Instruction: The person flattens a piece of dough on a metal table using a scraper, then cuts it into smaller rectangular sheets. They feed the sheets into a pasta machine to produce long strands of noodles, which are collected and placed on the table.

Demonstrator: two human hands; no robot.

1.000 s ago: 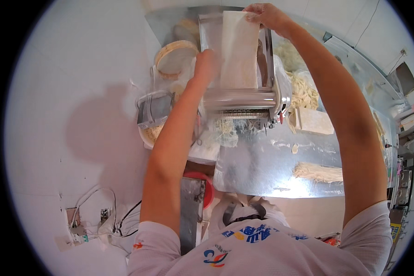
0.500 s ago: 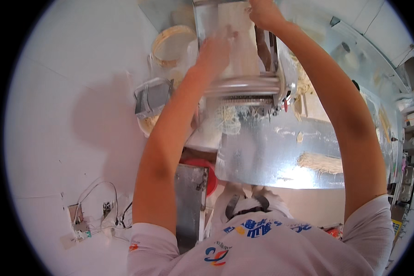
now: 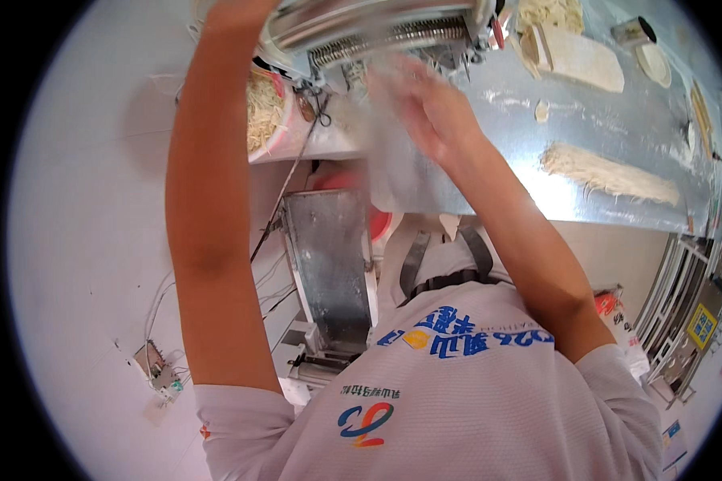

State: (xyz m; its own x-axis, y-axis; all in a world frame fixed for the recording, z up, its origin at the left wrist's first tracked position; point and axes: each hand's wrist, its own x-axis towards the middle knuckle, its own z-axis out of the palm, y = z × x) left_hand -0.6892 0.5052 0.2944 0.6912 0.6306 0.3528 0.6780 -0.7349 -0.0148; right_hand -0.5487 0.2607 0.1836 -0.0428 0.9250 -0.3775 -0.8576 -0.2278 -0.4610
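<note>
The steel noodle machine [image 3: 313,20] fills the top edge, with its grooved cutting roller [image 3: 333,54] facing me. My left hand [image 3: 234,11] is raised at the machine's left side, cut off by the frame edge, its fingers out of sight. My right hand [image 3: 433,112] hovers just under the rollers, its fingertips smeared by motion; whether they hold anything is unclear. A bundle of cut noodles [image 3: 610,172] lies on the steel table [image 3: 505,144]. Behind it are a pale dough slab [image 3: 586,60] and loose dough strips [image 3: 553,12]. A bowl of noodles [image 3: 265,112] sits left of the machine.
A metal can [image 3: 632,32] and a pale disc [image 3: 652,66] sit at the back right. A grey metal panel [image 3: 325,264] and a red tub [image 3: 379,220] are below the table edge. Cables [image 3: 168,301] hang along the white wall at left.
My right hand has come down from the top of the dough sheet to below the rollers. My left hand stays high, now further left in view. The view has tilted, raising the machine in the picture.
</note>
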